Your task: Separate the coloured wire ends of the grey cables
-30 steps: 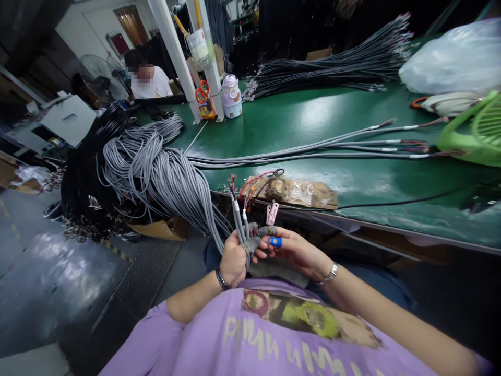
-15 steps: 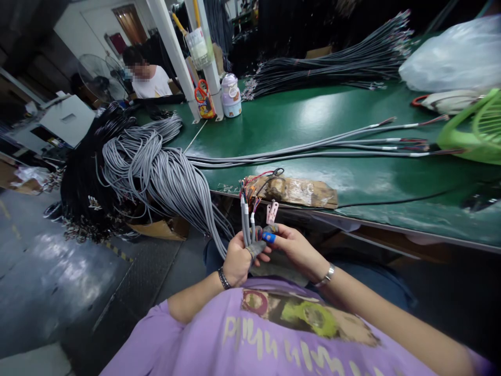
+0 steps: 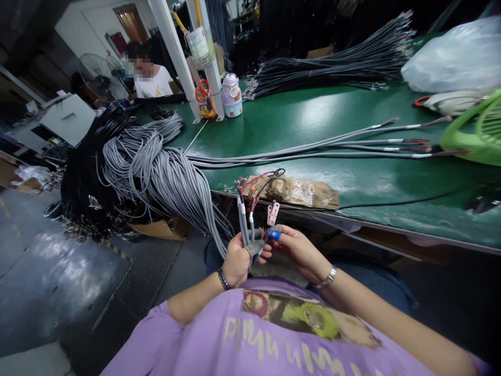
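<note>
Grey cable bundle [image 3: 156, 172] spills off the desk [image 3: 313, 115] at left. Left hand [image 3: 236, 262], fingers clamped round the upright cable ends [image 3: 245, 216], holds them just below the desk edge, above the lap. Right hand [image 3: 300, 251], blue-capped fingertip touching the cable ends; whether its fingers pinch a wire cannot be told. Green basket [image 3: 475, 138], far right.

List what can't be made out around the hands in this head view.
Head view: what the right hand pinches, hidden by its own fingers and the left hand.
Head view: wire tips of the held grey cables, too small to tell terminals.
Head view: green plastic item, cut off by the right edge.
Head view: pink part, too small to identify.
</note>
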Demonstrator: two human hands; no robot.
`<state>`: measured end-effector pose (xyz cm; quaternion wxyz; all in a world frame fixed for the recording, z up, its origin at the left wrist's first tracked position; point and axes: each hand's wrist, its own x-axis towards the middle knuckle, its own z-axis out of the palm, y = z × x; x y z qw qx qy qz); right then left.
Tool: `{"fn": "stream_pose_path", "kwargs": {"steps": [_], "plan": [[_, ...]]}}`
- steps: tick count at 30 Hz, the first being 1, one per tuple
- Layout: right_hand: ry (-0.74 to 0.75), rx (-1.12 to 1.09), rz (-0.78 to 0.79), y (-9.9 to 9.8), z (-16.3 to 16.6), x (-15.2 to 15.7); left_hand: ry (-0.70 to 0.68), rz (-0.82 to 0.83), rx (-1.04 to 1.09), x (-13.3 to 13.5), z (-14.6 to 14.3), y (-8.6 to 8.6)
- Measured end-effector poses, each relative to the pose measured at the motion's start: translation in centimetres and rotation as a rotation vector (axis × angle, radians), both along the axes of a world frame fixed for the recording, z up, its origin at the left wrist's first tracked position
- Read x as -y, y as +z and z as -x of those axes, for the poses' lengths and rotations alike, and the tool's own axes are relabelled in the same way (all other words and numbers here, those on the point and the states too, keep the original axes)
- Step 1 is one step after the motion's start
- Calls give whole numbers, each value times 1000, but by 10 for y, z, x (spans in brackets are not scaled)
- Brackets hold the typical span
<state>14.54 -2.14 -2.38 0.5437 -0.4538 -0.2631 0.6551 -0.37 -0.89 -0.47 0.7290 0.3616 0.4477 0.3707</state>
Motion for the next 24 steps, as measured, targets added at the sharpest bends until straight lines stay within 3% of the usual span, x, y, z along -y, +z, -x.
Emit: {"fn": "stream_pose_path", "kwargs": {"steps": [7,11,14,18,21,24], "plan": [[-62,261,1,-15,-22,-2,75,-63,24,-1,0,-11],[-123,466,-43,-20,-33,2,16,-47,25,1,2,-13],[-56,606,-165,-12,-31,8,-32,-40,0,3,2,-12],[114,600,-295,6,-18,19,-181,-53,-16,8,3,-12],[102,625,-314,10,-11,26,-348,-76,-7,11,5,-14],[70,688,-313,6,-12,29,-408,-74,-13,13,7,-17]]}}
